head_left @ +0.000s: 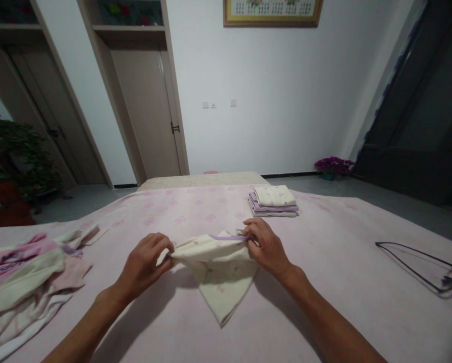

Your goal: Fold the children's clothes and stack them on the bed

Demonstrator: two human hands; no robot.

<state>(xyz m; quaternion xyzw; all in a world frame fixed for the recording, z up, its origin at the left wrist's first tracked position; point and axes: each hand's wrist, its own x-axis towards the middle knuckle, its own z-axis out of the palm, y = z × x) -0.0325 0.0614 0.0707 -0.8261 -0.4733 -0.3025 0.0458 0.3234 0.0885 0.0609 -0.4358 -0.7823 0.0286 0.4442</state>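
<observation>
A cream garment (226, 272) with small prints and a purple trim hangs between my two hands, just above the bed-like covered surface. My left hand (146, 257) pinches its left end between thumb and fingers. At the other end, my right hand (266, 244) grips the cloth beside the purple trim. The middle of the garment droops to a point toward me. Its exact cut is hidden by the folds.
A pink patterned cloth (211, 206) covers the surface. Folded clothes (274, 201) are stacked at the far right of centre. Loose clothes (25, 282) are heaped on the left. A thin black frame (418, 267), perhaps a clothes hanger, lies on the right.
</observation>
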